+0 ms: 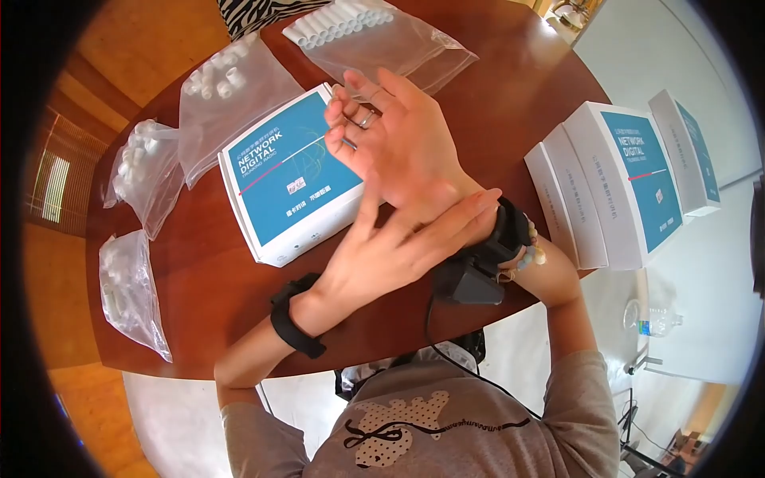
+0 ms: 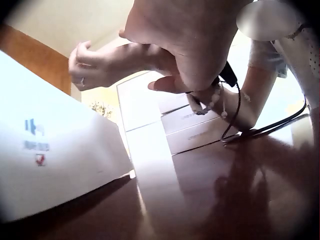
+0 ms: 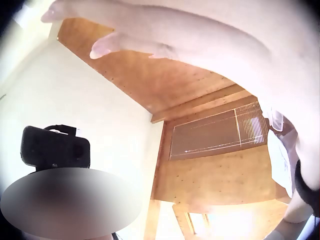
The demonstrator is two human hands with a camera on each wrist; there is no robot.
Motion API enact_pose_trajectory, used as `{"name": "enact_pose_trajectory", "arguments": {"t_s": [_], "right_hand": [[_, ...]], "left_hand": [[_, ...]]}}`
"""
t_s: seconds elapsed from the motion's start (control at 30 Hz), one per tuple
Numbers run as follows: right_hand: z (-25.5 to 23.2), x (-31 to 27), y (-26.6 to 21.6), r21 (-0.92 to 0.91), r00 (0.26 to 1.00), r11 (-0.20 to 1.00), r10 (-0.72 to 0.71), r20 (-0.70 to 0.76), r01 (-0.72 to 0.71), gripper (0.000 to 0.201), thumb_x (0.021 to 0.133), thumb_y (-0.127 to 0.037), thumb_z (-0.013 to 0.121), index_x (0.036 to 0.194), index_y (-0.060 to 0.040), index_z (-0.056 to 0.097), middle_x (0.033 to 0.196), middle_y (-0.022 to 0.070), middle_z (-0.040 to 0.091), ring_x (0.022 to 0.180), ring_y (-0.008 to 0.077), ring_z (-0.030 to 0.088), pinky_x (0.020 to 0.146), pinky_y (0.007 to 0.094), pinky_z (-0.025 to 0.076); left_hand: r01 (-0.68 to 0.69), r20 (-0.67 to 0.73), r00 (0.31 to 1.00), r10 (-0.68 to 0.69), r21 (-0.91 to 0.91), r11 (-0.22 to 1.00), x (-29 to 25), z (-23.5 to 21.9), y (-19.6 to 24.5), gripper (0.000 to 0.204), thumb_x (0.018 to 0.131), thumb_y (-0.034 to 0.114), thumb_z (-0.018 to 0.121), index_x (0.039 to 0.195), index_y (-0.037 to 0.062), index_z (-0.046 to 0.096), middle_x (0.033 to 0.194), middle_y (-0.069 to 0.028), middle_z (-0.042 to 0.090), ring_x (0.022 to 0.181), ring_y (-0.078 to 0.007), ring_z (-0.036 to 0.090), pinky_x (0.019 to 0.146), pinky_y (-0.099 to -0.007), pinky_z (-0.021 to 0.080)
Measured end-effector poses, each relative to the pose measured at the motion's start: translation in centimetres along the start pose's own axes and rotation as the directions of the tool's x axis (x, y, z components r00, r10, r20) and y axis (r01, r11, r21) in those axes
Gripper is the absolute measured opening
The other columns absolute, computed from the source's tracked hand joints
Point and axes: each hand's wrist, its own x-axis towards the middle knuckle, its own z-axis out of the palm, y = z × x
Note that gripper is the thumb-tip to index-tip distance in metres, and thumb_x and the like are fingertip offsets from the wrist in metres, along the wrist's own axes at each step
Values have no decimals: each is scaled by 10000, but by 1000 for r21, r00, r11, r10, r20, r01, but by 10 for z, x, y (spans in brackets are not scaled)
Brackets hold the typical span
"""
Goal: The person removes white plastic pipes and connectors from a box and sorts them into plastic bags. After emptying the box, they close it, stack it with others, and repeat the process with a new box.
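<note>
My left hand [image 1: 390,251] lies across my right wrist, its fingers straight and touching the skin beside a black strap [image 1: 510,229]. In the left wrist view the same hand [image 2: 185,40] looms large over the right forearm. My right hand [image 1: 414,143] is turned palm up, fingers loosely bent, with a ring on one finger and nothing held. It hovers over a blue and white box [image 1: 291,179] printed "NETWORK DIGITAL". A small black camera [image 1: 468,283] hangs at the right wrist, its cable running down. The left hand's fingers [image 3: 125,42] cross the top of the right wrist view.
More white boxes [image 1: 598,191] stand on edge at the table's right. Clear bags of short white tubes [image 1: 227,84] lie along the left side of the brown table [image 1: 207,319]. Another bag of longer white tubes [image 1: 339,24] is at the back.
</note>
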Motion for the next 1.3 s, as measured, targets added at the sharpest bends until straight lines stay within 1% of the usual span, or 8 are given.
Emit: {"name": "enact_pose_trajectory", "arguments": {"t_s": [0.4, 0.5, 0.63, 0.73, 0.87, 0.93, 1.13, 1.3], "right_hand": [[-19, 16, 0, 35, 997, 996, 77, -19, -77, 220, 884, -214, 586, 999, -29, 552, 854, 73, 543, 778, 202, 533, 681, 322, 449], [-20, 25, -10, -329, 999, 943, 43, -31, -51, 237, 842, -187, 615, 1027, -59, 542, 913, 83, 576, 768, 176, 542, 638, 304, 452], [-16, 19, -28, -950, 976, 240, -133, 172, 200, 314, 894, -275, 559, 1099, -37, 556, 1006, 140, 633, 925, 241, 601, 733, 352, 496], [-21, 13, -32, -948, 989, -302, 127, 70, 106, 563, 924, -437, 481, 1330, -63, 373, 1161, 224, 576, 1084, 365, 557, 896, 397, 445], [-34, -7, -6, -864, 950, -403, 193, 244, 303, 835, 786, -304, 701, 1452, -161, 219, 1413, 253, 302, 1229, 410, 424, 1004, 410, 377], [-29, -21, 1, -843, 948, -433, 161, 275, 319, 1017, 604, -113, 818, 1442, -221, 253, 1483, 217, 165, 1294, 381, 348, 1001, 426, 389], [-38, -63, 8, -414, 856, -826, 149, 495, 383, 714, 683, -3, 646, 1330, -251, 471, 1411, 195, 356, 730, 249, 592, 593, 304, 538], [-23, -92, -17, -287, 777, -799, 320, 541, 529, 617, 699, -30, 628, 1295, -132, 506, 1311, 190, 487, 596, 154, 604, 506, 260, 518]], "left_hand": [[-21, 149, 988, 31, -67, 998, 7, -6, -5, 526, 773, 203, 538, 1297, 207, 493, 1377, 31, 427, 1301, -170, 357, 1063, -523, 272], [133, 176, 979, -106, -149, 980, -1, -13, -28, 541, 786, 220, 574, 1316, 179, 473, 1350, -29, 443, 1293, -218, 369, 1054, -502, 289], [667, 510, 636, -579, 13, 745, -35, -57, -66, 745, 811, 405, 628, 1425, 141, 298, 1324, -157, 448, 1165, -338, 463, 992, -531, 341], [822, 682, 87, -726, 363, 439, -74, -65, -72, 890, 819, 474, 624, 1461, 84, 147, 1393, -279, 335, 1153, -469, 468, 934, -496, 422], [924, 711, 383, -589, -290, 251, -97, -52, -59, 923, 768, 228, 742, 1462, 107, 146, 1387, -234, 361, 1172, -377, 485, 917, -430, 452], [905, 722, 340, -602, -425, 1, -95, -57, -55, 922, 709, 145, 776, 1436, 80, 212, 1370, -228, 363, 1222, -379, 411, 1004, -435, 376], [824, 360, 561, -745, -333, 459, -92, -71, -41, 794, 630, -19, 769, 1336, 94, 423, 1411, -199, 341, 1027, -325, 596, 592, -298, 564], [615, 486, 746, -455, -242, 750, -85, -112, -51, 555, 627, 74, 742, 1166, 65, 608, 1232, -147, 575, 634, -139, 623, 473, -243, 486]]}}
